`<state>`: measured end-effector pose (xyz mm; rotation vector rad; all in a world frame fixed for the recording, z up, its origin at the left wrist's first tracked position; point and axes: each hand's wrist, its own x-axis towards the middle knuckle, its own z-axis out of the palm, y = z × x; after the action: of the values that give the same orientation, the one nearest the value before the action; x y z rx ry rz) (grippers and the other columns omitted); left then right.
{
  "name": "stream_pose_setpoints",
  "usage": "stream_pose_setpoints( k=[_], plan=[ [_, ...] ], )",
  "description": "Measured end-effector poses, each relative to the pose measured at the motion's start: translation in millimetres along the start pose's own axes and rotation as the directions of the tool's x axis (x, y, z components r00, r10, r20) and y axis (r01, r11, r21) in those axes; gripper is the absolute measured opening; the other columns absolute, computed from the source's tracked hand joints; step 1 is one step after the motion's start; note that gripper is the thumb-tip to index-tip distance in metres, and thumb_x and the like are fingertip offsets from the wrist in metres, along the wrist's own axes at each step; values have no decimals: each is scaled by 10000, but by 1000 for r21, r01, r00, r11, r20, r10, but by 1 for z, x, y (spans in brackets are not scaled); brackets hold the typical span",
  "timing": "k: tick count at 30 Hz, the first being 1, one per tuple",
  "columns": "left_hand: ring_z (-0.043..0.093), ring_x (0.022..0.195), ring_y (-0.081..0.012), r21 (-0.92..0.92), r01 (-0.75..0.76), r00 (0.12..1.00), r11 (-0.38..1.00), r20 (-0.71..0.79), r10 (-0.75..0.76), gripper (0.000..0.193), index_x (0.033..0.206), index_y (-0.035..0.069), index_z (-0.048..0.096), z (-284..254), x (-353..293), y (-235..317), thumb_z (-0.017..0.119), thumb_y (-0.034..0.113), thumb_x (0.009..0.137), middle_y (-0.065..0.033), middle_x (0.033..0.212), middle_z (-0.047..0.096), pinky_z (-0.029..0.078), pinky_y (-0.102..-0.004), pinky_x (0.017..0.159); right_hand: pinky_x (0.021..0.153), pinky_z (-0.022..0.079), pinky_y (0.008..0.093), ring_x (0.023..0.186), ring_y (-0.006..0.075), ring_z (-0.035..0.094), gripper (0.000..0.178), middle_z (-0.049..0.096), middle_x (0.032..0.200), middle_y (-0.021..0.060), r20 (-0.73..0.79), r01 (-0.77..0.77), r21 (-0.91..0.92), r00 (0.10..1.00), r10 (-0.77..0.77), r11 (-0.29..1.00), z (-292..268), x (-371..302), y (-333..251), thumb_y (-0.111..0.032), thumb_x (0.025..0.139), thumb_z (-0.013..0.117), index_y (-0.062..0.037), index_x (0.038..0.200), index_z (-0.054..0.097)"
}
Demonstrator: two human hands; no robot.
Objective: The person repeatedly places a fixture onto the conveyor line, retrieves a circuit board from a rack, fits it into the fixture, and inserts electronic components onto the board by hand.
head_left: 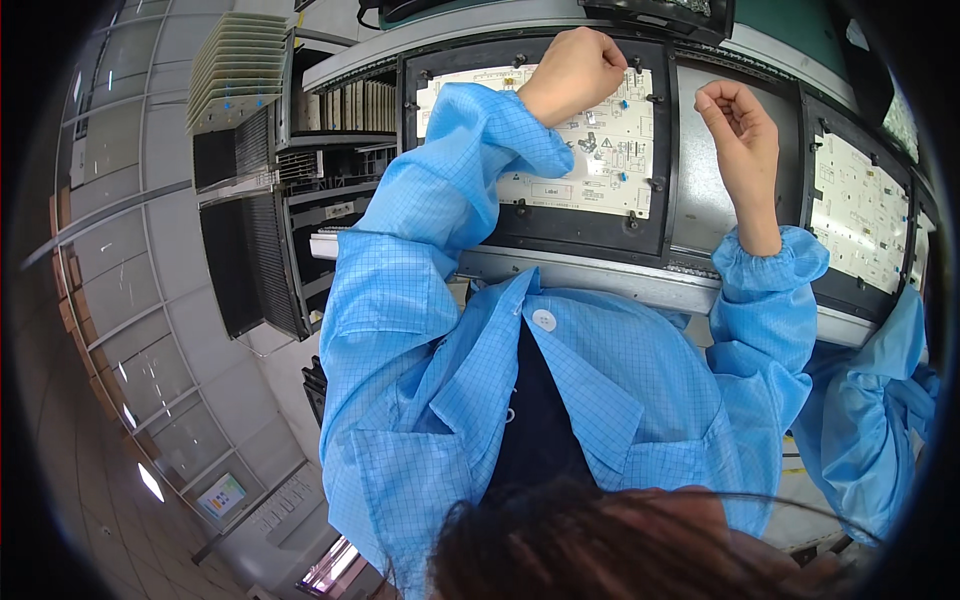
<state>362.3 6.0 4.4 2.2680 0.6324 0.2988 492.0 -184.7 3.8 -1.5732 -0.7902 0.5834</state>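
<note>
A cream circuit board (600, 185) with small blue and metallic parts lies in a black frame (640, 240) in front of me. My left hand (578, 75) is over its far right part, with the fingers curled and pressed together. Whatever those fingers hold, if anything, is hidden. To the right, my right hand (742, 130) is raised above a bare grey metal plate (700, 190) between two frames. Its fingers bend in toward the thumb, and I cannot make out anything between them. Both forearms are in blue checked sleeves.
Another cream board (860, 205) sits in a black frame at the right, near another person's blue sleeve (870, 420). Metal rails (600, 280) edge the line. At the left stand a rack of boards (350, 108) and a stack of boards (235, 75). A black bin (660, 18) is at the far side.
</note>
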Motion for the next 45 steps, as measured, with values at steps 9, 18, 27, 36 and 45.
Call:
stream_pose_setpoints(
  k=[9, 18, 27, 36, 45],
  plan=[
    [682, 711, -337, 92, 41, 999, 995, -6, -40, 122, 741, -20, 720, 1, -1, 12, 656, 82, 722, -195, 725, 682, 548, -386, 742, 754, 433, 189, 826, 50, 550, 115, 628, 884, -20, -17, 49, -20, 999, -50, 999, 1, -2, -4, -101, 920, 675, -13, 992, 659],
    [657, 664, -374, 250, -83, 995, 965, -35, 95, 153, 779, -43, 711, 13, 0, 12, 634, 87, 752, -218, 679, 645, 542, -397, 682, 784, 461, 196, 851, 68, 589, 144, 668, 909, 9, 22, 50, 20, 998, -50, 999, 4, 1, 1, -76, 906, 686, 5, 1025, 687],
    [681, 827, -347, 217, -147, 989, 965, 30, 144, 224, 956, -12, 693, -27, -18, 6, 665, 139, 793, -200, 875, 694, 525, -413, 773, 774, 480, 211, 837, 71, 618, 167, 700, 904, 22, 34, -84, -162, 995, 90, 983, 4, 15, 11, -109, 895, 694, 8, 1015, 709],
    [504, 970, -335, 385, -237, 971, 892, 125, 204, 144, 913, 59, 703, -20, -54, -15, 671, 54, 773, -111, 1003, 635, 429, -407, 901, 739, 514, 238, 767, 113, 664, 190, 721, 837, 66, 94, -2, -555, 993, 65, 832, 49, 43, -8, -104, 842, 693, -2, 1001, 717],
    [572, 945, -303, 165, -247, 969, 955, 53, 242, 119, 888, 27, 684, -35, -59, -11, 663, 86, 787, -116, 810, 687, 478, -403, 837, 672, 500, 282, 719, 128, 666, 302, 724, 782, 58, -7, -49, -563, 998, 55, 825, 60, 47, -2, -89, 754, 708, -39, 1042, 633]
  ],
)
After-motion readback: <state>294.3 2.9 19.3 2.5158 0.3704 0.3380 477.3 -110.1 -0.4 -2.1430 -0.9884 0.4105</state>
